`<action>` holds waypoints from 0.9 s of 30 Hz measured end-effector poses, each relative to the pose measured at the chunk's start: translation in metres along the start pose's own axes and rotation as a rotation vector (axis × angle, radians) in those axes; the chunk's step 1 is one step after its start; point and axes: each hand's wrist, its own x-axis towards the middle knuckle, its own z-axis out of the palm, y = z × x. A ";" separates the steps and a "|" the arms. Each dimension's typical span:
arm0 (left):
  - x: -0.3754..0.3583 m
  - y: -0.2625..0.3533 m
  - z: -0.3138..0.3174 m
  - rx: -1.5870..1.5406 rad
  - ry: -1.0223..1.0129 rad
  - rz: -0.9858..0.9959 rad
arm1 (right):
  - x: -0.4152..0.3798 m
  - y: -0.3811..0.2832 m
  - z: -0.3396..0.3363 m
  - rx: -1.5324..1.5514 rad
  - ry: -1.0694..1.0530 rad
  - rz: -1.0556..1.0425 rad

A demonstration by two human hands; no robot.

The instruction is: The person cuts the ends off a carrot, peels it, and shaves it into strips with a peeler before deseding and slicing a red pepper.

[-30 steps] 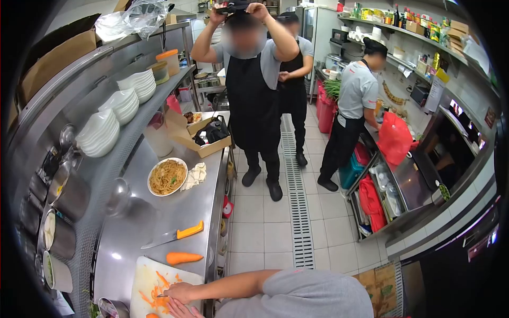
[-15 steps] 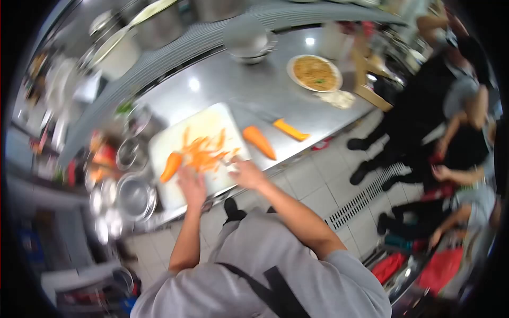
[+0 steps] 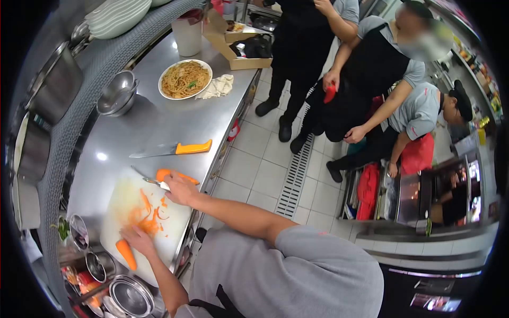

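My right hand grips a peeler with a white handle and a thin metal blade, just over the board's far edge. Close beside its fingers lies one carrot, partly covered by the hand. My left hand rests with fingers stretched out on the white cutting board, holding nothing. Next to it on the board is a second carrot. Orange peelings are spread between my two hands.
A knife with a yellow handle lies beyond the carrot. Farther along the steel counter are metal bowls, a plate of noodles and a crumpled cloth. Metal containers crowd the near left. Several co-workers in black aprons stand right.
My view has swung to the right, bringing the co-workers further into sight. My right hand has moved from the peelings to beside the carrot past the board. My left hand stays on the board.
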 end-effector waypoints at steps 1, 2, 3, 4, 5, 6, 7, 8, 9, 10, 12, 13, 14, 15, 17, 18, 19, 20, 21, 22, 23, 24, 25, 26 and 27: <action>0.012 -0.001 -0.003 -0.018 -0.001 -0.003 | 0.003 0.001 0.001 -0.036 0.046 -0.032; 0.024 -0.001 -0.004 -0.037 0.003 -0.007 | 0.007 0.002 0.002 -0.072 0.093 -0.068; 0.039 -0.003 -0.002 -0.035 -0.005 0.005 | 0.011 -0.001 0.000 -0.067 0.101 -0.057; 0.054 -0.006 -0.001 -0.007 -0.091 -0.011 | 0.013 -0.005 -0.002 -0.071 0.123 -0.007; 0.066 -0.011 0.000 0.025 -0.175 -0.035 | 0.016 -0.010 -0.002 -0.074 0.138 0.039; 0.074 -0.011 -0.001 0.033 -0.173 -0.041 | 0.021 -0.008 0.003 -0.068 0.130 0.036; 0.077 -0.006 0.001 -0.030 -0.218 0.010 | 0.027 -0.001 0.008 -0.101 0.165 0.111; 0.077 0.001 0.005 -0.091 -0.260 0.057 | 0.033 0.006 0.011 -0.133 0.195 0.182; 0.073 0.002 0.021 -0.220 -0.274 0.076 | 0.036 0.008 0.007 -0.156 0.175 0.206; 0.066 -0.003 0.038 -0.200 -0.258 0.166 | 0.038 0.007 0.005 -0.162 0.136 0.216; 0.049 0.019 0.035 -0.295 -0.265 0.261 | 0.041 0.007 -0.004 -0.040 0.106 0.197; 0.046 0.036 0.024 -0.325 -0.278 0.289 | 0.045 0.006 -0.003 0.035 0.141 0.223; 0.043 0.054 0.014 -0.355 -0.292 0.317 | 0.050 0.011 -0.001 -0.083 0.214 0.195; 0.039 0.071 0.005 -0.385 -0.307 0.344 | 0.053 0.018 0.000 -0.110 0.246 0.123; 0.034 0.088 -0.004 -0.565 -0.376 0.391 | 0.048 0.012 -0.009 -0.046 0.201 0.182; 0.033 0.091 -0.021 -0.537 -0.353 0.364 | 0.043 0.014 -0.010 0.040 0.225 0.183; 0.031 0.095 -0.037 -0.568 -0.298 0.345 | 0.034 0.005 -0.017 0.073 0.258 0.138; 0.029 0.099 -0.048 -0.606 -0.244 0.331 | 0.026 -0.002 -0.022 0.080 0.239 0.122; 0.020 0.090 -0.063 -0.573 -0.195 0.300 | 0.016 -0.005 -0.027 0.122 0.211 0.170; 0.002 0.071 -0.073 -0.444 -0.184 0.239 | 0.007 -0.008 -0.032 0.159 0.186 0.219; -0.016 0.062 -0.079 -0.314 -0.175 0.183 | -0.003 -0.008 -0.039 0.161 0.178 0.205; -0.030 0.065 -0.083 -0.308 -0.163 0.176 | -0.012 -0.007 -0.045 0.197 0.170 0.198; -0.042 0.068 -0.087 -0.155 -0.246 0.142 | -0.020 -0.007 -0.049 0.237 0.164 0.193; -0.048 0.073 -0.089 0.000 -0.336 0.109 | -0.028 -0.007 -0.054 0.245 0.157 0.191; -0.046 0.080 -0.079 0.042 -0.326 0.084 | -0.035 -0.006 -0.061 0.265 0.137 0.178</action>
